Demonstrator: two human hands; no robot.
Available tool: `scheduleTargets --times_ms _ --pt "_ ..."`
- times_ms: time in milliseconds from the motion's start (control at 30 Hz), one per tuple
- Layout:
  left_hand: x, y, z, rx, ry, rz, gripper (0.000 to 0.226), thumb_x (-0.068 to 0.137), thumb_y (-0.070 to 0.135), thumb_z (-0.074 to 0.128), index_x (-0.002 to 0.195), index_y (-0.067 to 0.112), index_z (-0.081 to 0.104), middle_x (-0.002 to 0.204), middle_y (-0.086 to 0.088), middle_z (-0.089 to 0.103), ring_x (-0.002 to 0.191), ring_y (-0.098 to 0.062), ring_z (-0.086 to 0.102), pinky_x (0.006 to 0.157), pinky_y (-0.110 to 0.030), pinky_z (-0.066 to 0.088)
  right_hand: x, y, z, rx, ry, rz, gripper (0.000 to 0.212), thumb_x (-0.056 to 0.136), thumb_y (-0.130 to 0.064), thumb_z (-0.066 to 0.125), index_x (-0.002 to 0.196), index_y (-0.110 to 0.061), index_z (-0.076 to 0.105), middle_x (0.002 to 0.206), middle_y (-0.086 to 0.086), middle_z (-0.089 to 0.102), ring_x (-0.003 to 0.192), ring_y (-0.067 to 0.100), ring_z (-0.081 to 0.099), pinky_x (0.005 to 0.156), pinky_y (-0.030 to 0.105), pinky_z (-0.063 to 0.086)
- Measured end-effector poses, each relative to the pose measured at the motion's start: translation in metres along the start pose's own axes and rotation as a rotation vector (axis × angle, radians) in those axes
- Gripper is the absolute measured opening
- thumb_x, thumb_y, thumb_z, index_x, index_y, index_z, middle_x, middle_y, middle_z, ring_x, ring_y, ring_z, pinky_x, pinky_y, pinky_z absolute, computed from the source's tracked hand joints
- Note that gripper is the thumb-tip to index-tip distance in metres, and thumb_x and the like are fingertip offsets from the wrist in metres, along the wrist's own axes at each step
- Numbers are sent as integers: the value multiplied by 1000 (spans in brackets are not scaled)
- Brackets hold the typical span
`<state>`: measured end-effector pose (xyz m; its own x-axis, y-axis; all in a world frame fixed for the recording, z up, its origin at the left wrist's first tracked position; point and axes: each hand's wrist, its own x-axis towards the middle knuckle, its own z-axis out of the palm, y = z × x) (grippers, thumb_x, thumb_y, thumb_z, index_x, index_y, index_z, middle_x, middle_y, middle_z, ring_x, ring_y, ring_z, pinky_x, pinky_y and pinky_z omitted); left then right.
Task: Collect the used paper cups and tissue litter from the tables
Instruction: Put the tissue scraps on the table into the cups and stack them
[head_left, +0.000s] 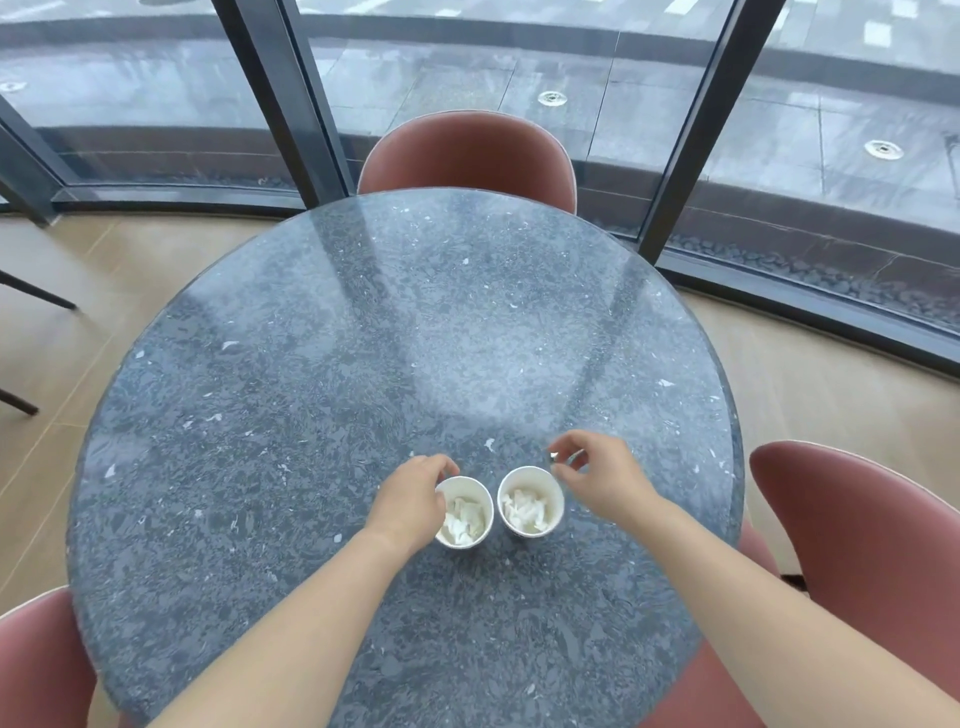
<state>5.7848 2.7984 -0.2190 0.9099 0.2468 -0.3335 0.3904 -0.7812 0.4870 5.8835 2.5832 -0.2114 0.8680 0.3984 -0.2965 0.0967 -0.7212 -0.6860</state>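
Toward the near edge of the table (311, 364), our left hand (410, 499) grips the left cup (470, 484), tissue (462, 519) stuffed inside for one-trip carrying; our right hand (602, 478) curls its fingers beside the right cup (535, 477), grip not discernible.

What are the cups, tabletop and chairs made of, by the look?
Cups: paper, likely; thin white matte walls, rolled rim. Tabletop: polished stone or terrazzo-like composite; grey speckled pattern with white chips, glossy window reflections. Chairs: smooth reddish-pink shell, maybe leatherette or moulded plastic; can't tell which.

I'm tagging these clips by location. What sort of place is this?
Probably a cafe or lounge area: a round stone-look table with pink chairs around it, floor-to-ceiling windows beside it, and two paper cups stuffed with tissue.
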Motion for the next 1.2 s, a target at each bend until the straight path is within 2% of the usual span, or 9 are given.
scheduleTargets --times_ms 200,400,500,600,667,800,933,1067,1200 --pt "30 11 -4 -106 91 -6 26 83 5 50 99 22 61 96 5 59 81 -12 51 73 -23 38 22 17 2 -15 14 36 11 82 -17 62 85 -28 63 83 -13 60 72 3 54 55 12 36" --pt "65 24 -5 -280 159 -141 21 81 9 56 95 25 56 100 2 61 80 -16 61 81 -33 49 49 37 1 -123 -6 22 17 81 -12 62 95 -22 64 95 -7 60 82 6 50 72 17 34" --pt "73 25 -3 -282 132 -121 20 83 12 57 96 27 56 102 5 60 78 -10 61 76 -24 44 58 42 6 -173 -37 -16 20 82 -13 63 101 -20 64 104 -3 59 92 12 53 79 20 37" --pt "72 21 -5 -238 114 -39 20 85 17 59 102 29 55 103 9 52 75 5 55 66 -8 36 63 46 14 -194 -68 -23 22 83 -15 62 105 -21 63 112 -5 54 102 16 53 81 24 40" --pt "69 16 -8 -192 109 21 23 86 20 59 106 29 54 106 12 48 76 11 51 65 -6 35 66 48 21 -230 -115 -45 25 83 -12 60 107 -19 64 116 -3 52 103 19 52 83 26 41" --pt "62 14 -13 -138 121 122 25 86 19 60 110 28 55 107 17 43 89 -3 53 77 -25 49 68 49 29 -273 -166 -41 18 84 -9 58 98 -16 66 107 3 54 96 23 56 77 24 40" --pt "55 18 -17 -38 149 237 24 85 17 60 106 28 57 103 17 47 94 -7 52 73 -27 48 62 43 21 -162 -67 -12 13 82 -10 59 90 -16 67 93 1 57 85 18 55 72 22 37" --pt "49 23 -16 39 36 283 21 87 24 58 108 28 57 110 14 57 106 -10 52 83 -34 49 45 23 5 -40 63 -90 9 81 -14 65 89 -19 66 84 -7 56 76 10 52 71 24 44" --pt "44 26 -14 270 -65 315 25 89 30 54 114 31 54 115 16 57 112 -12 50 80 -35 50 16 4 0 31 30 -175 11 80 -16 67 89 -22 65 83 -11 57 77 8 55 71 20 47"
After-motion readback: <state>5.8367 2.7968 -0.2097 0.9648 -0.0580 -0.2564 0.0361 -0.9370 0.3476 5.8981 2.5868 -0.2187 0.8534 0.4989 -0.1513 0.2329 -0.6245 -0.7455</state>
